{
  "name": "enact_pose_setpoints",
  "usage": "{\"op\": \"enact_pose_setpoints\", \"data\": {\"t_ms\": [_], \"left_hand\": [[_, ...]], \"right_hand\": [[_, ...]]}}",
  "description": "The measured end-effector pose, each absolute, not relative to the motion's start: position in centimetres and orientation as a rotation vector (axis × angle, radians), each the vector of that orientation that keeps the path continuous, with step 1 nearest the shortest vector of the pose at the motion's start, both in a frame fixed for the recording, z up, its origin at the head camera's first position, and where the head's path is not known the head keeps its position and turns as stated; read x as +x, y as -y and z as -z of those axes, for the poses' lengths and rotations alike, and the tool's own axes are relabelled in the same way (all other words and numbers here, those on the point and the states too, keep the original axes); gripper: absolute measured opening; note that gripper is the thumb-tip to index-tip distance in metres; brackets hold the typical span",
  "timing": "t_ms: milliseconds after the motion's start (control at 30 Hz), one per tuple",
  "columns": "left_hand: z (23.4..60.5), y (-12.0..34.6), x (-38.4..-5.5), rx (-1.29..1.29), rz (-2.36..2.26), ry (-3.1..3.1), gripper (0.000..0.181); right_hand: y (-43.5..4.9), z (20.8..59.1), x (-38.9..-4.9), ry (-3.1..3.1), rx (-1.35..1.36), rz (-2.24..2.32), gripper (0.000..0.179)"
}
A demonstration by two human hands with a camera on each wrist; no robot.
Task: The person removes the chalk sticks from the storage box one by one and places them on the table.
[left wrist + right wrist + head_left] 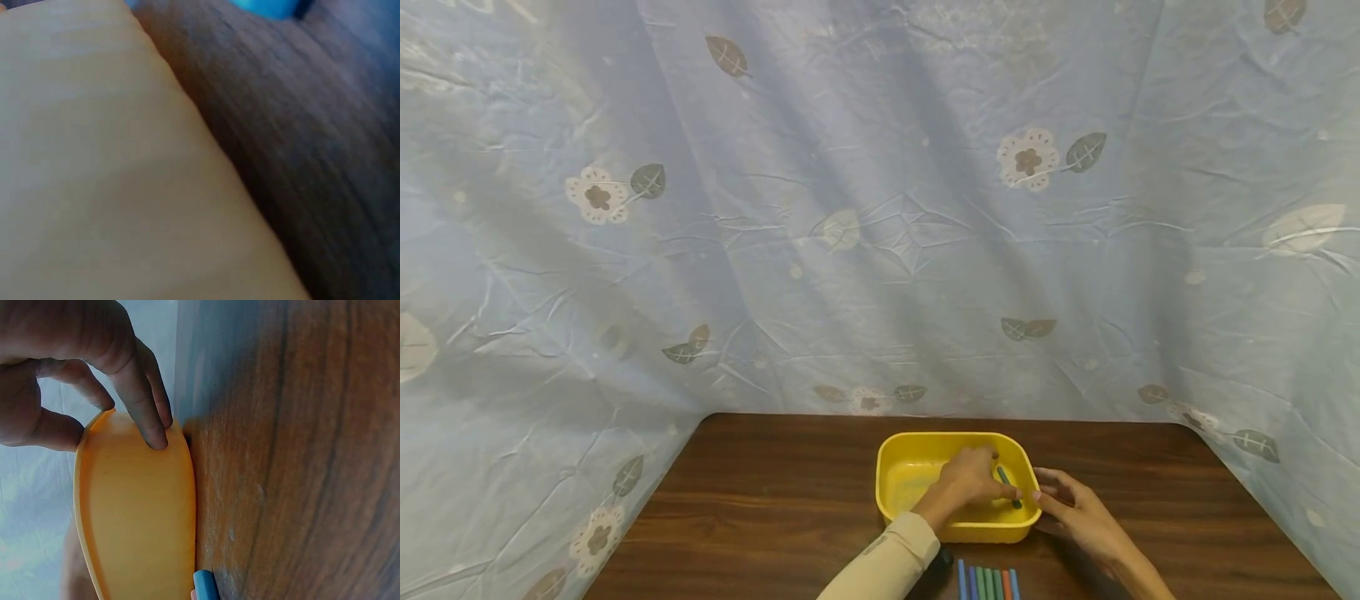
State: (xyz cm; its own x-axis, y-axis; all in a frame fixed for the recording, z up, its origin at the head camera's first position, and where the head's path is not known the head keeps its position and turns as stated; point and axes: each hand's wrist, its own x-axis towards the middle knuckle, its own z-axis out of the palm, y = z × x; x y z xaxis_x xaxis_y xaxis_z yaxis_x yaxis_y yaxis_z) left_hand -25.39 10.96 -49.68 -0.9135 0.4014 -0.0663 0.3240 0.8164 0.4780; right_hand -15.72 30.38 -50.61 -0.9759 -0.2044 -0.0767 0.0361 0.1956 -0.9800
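A shallow yellow plastic tub (pixel 955 534) stands on the table. My left hand (pixel 968 479) reaches into it from the front, its thumb over a dark blue-green stick (pixel 1003 475) by the right inner wall. Whether the fingers grip that stick I cannot tell. My right hand (pixel 1082 517) holds the tub's right end. In the right wrist view, thumb and a finger of the right hand (pixel 94 381) pinch the rim while other fingers lie along the tub's outer wall (pixel 137 500). The left wrist view shows mostly a pale sleeve (pixel 112 162), with the left hand out of sight.
In front of the tub, several coloured sticks (pixel 988 583) lie side by side: blue, purple, green and red. Beside them is a small dark object (pixel 942 560), partly hidden by the left sleeve. The brown wooden table (pixel 760 500) meets a patterned cloth (pixel 865 317) behind.
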Motion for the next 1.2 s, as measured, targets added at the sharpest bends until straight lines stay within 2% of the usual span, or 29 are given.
{"op": "enact_pose_setpoints", "data": {"t_ms": [300, 1200], "left_hand": [[49.58, -11.44, -25.28, 0.61, -0.642, -2.832, 0.044], [49.85, -11.52, -24.94, 0.615, -0.524, -2.919, 0.045]], "right_hand": [[-30.3, 50.49, -15.66, -2.28, -0.152, 1.866, 0.07], [-30.38, 50.57, -15.78, -2.284, -0.162, 1.876, 0.069]]}}
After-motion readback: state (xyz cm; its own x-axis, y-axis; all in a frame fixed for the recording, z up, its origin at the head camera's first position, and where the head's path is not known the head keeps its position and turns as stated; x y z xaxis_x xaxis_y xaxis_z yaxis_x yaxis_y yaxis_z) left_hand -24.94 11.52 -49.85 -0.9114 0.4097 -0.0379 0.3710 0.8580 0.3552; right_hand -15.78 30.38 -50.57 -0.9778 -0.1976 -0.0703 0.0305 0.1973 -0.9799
